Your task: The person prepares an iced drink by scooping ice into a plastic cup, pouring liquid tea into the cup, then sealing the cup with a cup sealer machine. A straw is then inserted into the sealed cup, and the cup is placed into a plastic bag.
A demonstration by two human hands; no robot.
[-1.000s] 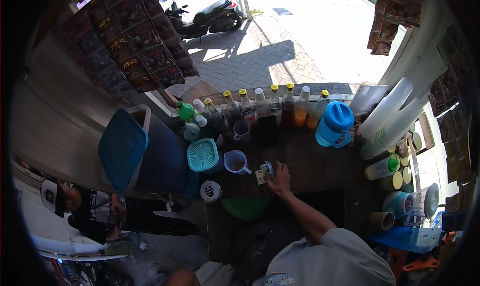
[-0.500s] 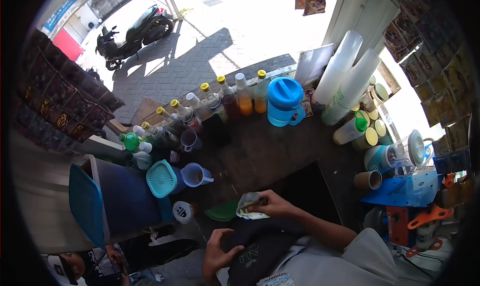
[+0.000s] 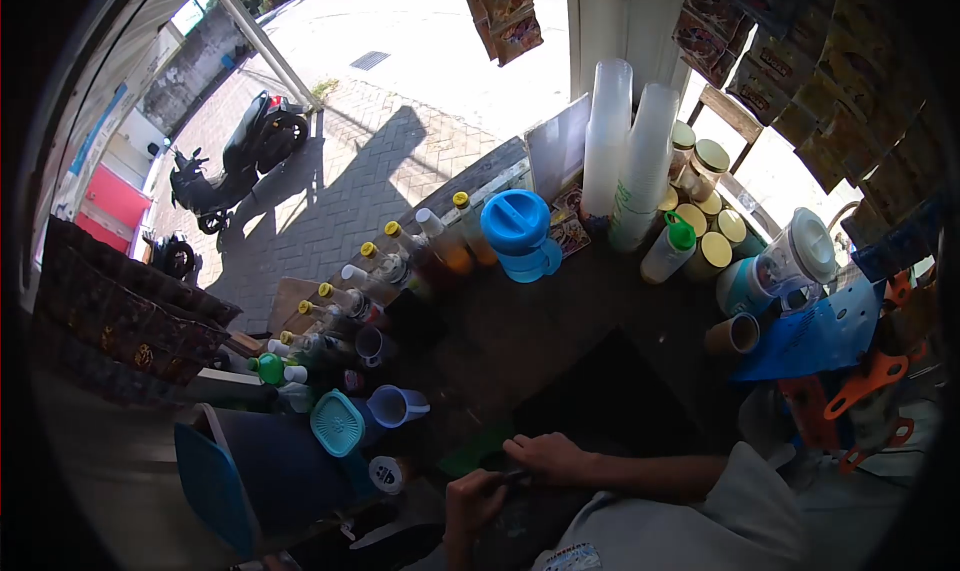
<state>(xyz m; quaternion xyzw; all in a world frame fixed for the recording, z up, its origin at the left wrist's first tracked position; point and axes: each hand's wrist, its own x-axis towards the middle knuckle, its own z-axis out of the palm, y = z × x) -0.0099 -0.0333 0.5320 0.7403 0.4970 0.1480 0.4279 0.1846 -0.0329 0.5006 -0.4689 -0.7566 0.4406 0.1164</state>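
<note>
Head view: left hand (image 3: 470, 501), right hand (image 3: 548, 458), fingers (image 3: 518, 452) curled at dark bag (image 3: 522, 521); grip unclear.

Just beyond the right hand (image 3: 548, 458) a green plate (image 3: 478, 449) shows on the dark brown counter (image 3: 560, 311). Left of the left hand (image 3: 470, 501) are a teal lid (image 3: 337, 422) with a grid pattern, a white mug (image 3: 398, 406) and a dark blue bin (image 3: 270, 466). Far ahead of both hands are a bright blue jug (image 3: 515, 233), yellow-capped bottles (image 3: 432, 243) and white cups (image 3: 612, 141). The sleeve (image 3: 690, 516) is grey.
</note>
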